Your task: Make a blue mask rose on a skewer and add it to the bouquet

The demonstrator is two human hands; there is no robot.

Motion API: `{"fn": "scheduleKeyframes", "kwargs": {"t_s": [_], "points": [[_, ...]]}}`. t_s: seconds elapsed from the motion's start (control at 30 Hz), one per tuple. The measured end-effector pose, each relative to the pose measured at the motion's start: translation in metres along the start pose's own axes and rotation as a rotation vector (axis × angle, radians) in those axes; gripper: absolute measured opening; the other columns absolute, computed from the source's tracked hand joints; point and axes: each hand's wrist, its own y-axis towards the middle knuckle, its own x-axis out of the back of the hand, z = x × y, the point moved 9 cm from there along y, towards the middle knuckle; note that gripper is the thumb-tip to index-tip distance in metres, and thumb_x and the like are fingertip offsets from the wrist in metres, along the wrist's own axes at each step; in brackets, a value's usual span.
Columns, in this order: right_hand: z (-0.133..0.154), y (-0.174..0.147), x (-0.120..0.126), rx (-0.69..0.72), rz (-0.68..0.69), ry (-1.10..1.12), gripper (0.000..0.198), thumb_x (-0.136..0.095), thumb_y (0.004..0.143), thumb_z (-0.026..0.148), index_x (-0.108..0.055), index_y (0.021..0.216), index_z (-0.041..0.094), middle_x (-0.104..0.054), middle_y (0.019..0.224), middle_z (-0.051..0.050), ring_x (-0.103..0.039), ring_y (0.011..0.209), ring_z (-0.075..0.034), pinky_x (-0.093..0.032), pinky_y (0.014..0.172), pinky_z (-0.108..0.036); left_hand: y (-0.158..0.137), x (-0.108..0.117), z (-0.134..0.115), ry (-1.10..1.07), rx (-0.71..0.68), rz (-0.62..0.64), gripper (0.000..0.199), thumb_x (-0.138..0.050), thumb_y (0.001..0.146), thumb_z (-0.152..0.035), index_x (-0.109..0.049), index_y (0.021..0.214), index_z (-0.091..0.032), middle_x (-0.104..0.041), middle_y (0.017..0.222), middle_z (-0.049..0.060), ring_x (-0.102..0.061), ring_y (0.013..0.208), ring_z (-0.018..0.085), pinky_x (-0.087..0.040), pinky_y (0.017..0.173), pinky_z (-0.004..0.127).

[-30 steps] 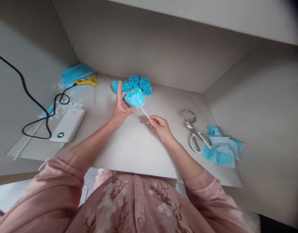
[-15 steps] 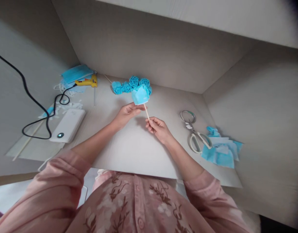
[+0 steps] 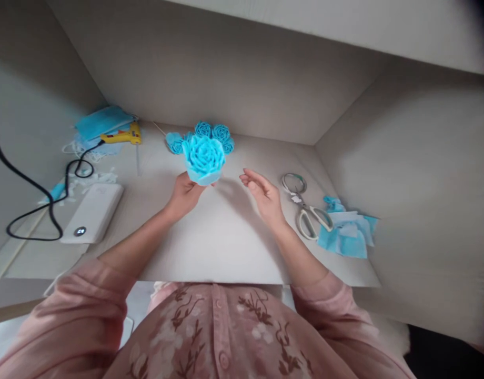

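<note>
A large blue fabric rose (image 3: pixel 204 159) faces up toward me, its layered petals spread open above the table. My left hand (image 3: pixel 185 196) is closed beneath it, holding it from below; the stick stem is hidden behind the bloom and fingers. To the right, my right hand (image 3: pixel 264 197) hovers apart from the flower with nothing in it, fingers slightly curled and the thumb apart. Behind the held bloom, several smaller blue roses (image 3: pixel 221 132) lie in a cluster by the back wall, partly covered by it.
At left are a yellow glue gun (image 3: pixel 121 135), blue face masks (image 3: pixel 103 122), a black cable (image 3: pixel 23 173), a white power bank (image 3: pixel 94 213) and a thin stick (image 3: pixel 19 247). At right lie scissors (image 3: pixel 310 216), a wire coil (image 3: pixel 283 183) and cut blue pieces (image 3: pixel 346 237).
The flower has tipped so its petals now face me, and it has come lower and left. My right hand has let go of the stick and moved away; the left now holds the flower.
</note>
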Motion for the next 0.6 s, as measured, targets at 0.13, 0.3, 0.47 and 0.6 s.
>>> {"fn": "scheduleKeyframes", "kwargs": {"t_s": [0.13,0.3,0.47,0.6], "points": [[0.011,-0.001,-0.007,0.16,0.069,-0.089,0.076,-0.07,0.086,0.072,-0.06,0.149,0.03,-0.072,0.139,-0.01,-0.064,0.134,-0.029,-0.046,0.118,-0.049,0.005,-0.001,-0.001,0.09,-0.16,0.025,0.047,-0.063,0.097,-0.059,-0.074,0.077,-0.018,-0.071,0.079,0.004,-0.064,0.075,0.018,-0.052,0.075,0.03],[0.017,-0.006,-0.023,0.28,0.198,-0.199,0.106,-0.075,0.079,0.076,-0.035,0.166,0.031,-0.053,0.162,-0.011,-0.046,0.153,-0.033,-0.036,0.126,-0.054,0.0,-0.02,0.008,0.122,-0.251,0.163,0.055,-0.053,0.103,-0.057,-0.071,0.068,-0.018,-0.066,0.075,0.005,-0.062,0.07,0.018,-0.053,0.075,0.032],[0.016,-0.011,-0.036,0.308,0.262,-0.265,0.115,-0.078,0.075,0.077,-0.03,0.168,0.029,-0.045,0.167,-0.014,-0.041,0.156,-0.035,-0.034,0.128,-0.055,-0.008,-0.033,0.013,0.109,-0.185,0.285,0.047,-0.055,0.104,-0.051,-0.072,0.076,-0.018,-0.064,0.081,0.005,-0.062,0.075,0.018,-0.049,0.071,0.03],[0.022,-0.017,-0.043,0.407,0.268,-0.237,0.11,-0.08,0.076,0.072,-0.033,0.166,0.028,-0.05,0.163,-0.015,-0.04,0.157,-0.034,-0.038,0.126,-0.055,-0.011,-0.039,0.012,0.155,-0.209,0.34,0.05,-0.049,0.106,-0.053,-0.069,0.077,-0.018,-0.062,0.077,0.005,-0.06,0.075,0.018,-0.048,0.069,0.03]]}}
